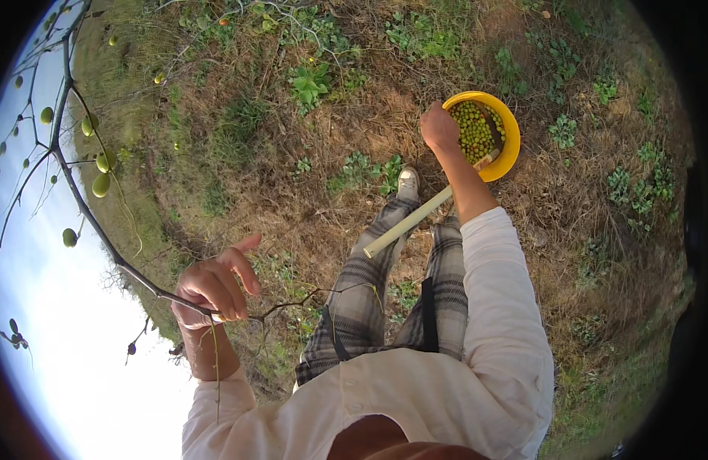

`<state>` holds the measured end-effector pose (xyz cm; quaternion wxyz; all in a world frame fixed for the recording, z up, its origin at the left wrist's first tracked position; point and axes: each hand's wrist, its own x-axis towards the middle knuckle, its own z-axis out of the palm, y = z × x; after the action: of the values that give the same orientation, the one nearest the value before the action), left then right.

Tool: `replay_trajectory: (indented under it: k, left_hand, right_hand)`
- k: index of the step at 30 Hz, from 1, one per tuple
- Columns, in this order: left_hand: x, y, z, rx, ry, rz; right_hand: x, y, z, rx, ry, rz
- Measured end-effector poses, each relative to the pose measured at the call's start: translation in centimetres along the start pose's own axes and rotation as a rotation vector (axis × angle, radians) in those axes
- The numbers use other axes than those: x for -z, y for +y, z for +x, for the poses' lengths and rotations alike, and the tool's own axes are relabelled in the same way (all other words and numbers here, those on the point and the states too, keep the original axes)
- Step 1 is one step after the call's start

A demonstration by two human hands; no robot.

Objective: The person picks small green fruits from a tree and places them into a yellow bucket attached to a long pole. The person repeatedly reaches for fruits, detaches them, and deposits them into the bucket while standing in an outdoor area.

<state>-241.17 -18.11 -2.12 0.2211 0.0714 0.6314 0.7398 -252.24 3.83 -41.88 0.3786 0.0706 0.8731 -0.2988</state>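
My left hand (213, 287) is curled around a thin, dark fruit-tree branch (115, 253), its index finger and thumb partly extended. Green, plum-like fruits (101, 184) hang from the upper part of that branch at the left. At the rim of a yellow bucket (510, 150) is my right hand (440, 127), its fingers bent and partly hidden by the back of the hand. Inside the bucket lie many small green fruits (473, 131), a few of them reddish. A pale pole or handle (408, 221) runs from the bucket, passing beneath my right forearm, to above my legs.
Dry grass and low green weeds (311, 85) cover the ground. More thin twigs (299, 26) with a few yellow and orange fruits reach in at the top left. My shoe (408, 183) stands just below and left of the bucket. Dark straps hang over my checked trousers (354, 293).
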Motion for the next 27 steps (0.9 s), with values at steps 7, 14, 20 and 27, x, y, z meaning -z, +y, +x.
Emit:
replay_trajectory:
  k: [7,14,20,27]
  left_hand:
    - [-1.8,0.7,0.8,0.134,0.021,0.125]
    - [-5.3,1.6,3.3,0.267,0.021,0.049]
    - [-7.9,1.6,5.4,0.231,0.033,0.131]
    - [-8.4,1.0,5.4,0.159,0.031,0.003]
  right_hand:
    - [7.8,-1.4,-6.2,0.223,0.218,0.096]
    - [19.9,-9.7,-23.9,0.694,-0.068,0.859]
    - [24.2,-12.7,-30.8,0.719,-0.167,0.719]
    - [25.1,-14.4,-31.6,0.787,-0.194,0.615]
